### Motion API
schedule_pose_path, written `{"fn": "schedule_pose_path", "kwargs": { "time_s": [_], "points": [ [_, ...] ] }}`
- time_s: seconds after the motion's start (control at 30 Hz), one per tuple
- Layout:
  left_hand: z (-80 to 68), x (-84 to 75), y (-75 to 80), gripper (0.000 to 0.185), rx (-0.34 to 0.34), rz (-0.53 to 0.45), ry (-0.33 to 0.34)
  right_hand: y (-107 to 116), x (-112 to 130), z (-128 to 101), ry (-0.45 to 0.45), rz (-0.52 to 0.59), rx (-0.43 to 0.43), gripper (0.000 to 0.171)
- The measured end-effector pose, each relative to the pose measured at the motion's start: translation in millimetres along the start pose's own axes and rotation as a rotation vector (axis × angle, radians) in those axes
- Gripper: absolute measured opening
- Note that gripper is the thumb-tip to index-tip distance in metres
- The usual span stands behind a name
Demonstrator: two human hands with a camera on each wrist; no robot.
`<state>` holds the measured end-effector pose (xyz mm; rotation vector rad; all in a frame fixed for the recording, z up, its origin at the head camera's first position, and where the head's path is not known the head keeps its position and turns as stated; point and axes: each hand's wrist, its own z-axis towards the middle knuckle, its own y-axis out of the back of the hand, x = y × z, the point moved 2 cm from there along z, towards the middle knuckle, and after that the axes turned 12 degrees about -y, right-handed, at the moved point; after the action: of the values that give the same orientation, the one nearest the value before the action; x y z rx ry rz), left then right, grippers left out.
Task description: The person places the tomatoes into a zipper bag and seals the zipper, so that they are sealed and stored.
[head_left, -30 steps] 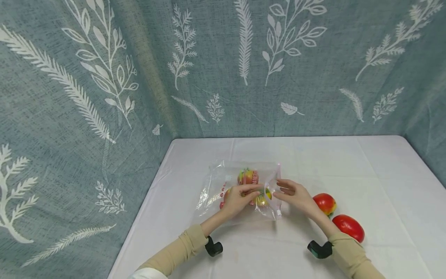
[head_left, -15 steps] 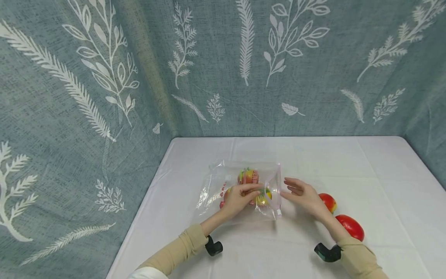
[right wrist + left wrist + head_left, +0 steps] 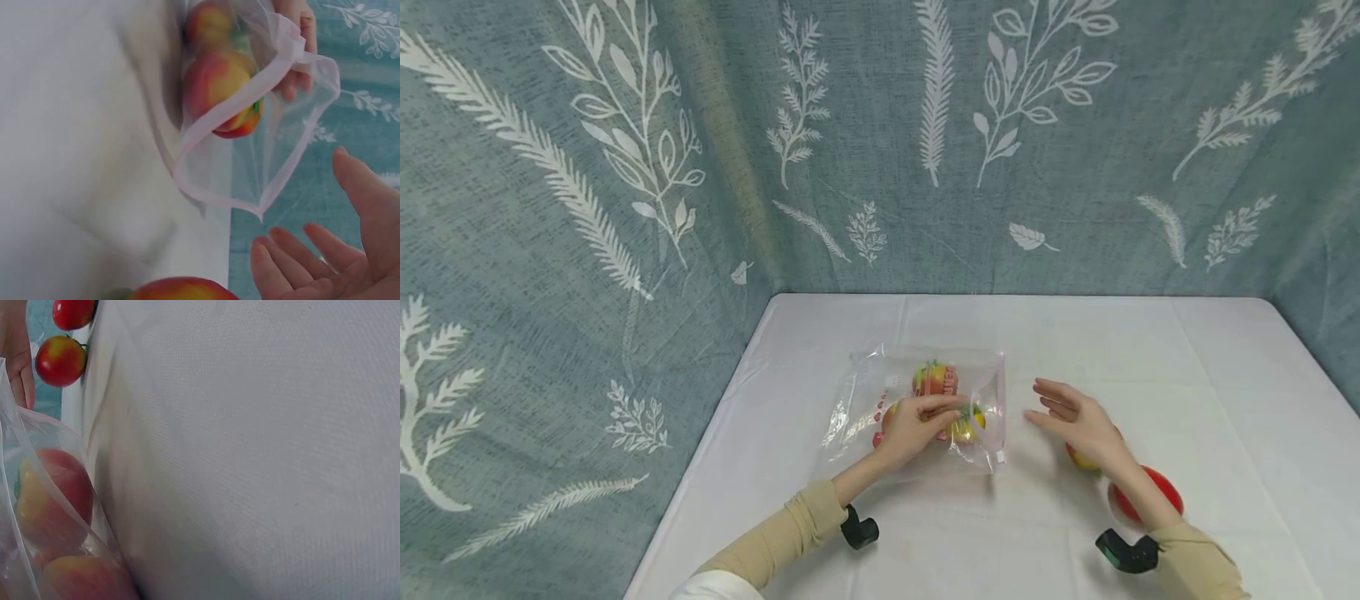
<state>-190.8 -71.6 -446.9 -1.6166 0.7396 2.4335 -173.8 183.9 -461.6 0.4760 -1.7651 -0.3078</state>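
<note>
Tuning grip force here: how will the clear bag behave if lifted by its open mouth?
The clear bag is likely floppy: its thin film is wrinkled. Lifted, it would probably sag as the fruits inside, which look rounded, roll together. Its mouth may well collapse without the left hand, which pinches the film.

You can make out red lettering (image 3: 951, 381) on the clear bag (image 3: 853, 412), lying across the upper fruit (image 3: 925, 382) inside, but it is too small and blurred for you to read. The small red marks (image 3: 880, 407) farther left on the bag are just as illegible to you.
</note>
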Motion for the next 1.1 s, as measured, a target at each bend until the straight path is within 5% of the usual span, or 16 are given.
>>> {"fn": "schedule_pose_path", "kwargs": {
  "time_s": [1.1],
  "points": [
    [-0.4,-0.3,-1.7,0.023,-0.006,-0.018,-0.044,43,-8,-18,-0.023,-0.040,-0.077,0.070]
  ]
}}
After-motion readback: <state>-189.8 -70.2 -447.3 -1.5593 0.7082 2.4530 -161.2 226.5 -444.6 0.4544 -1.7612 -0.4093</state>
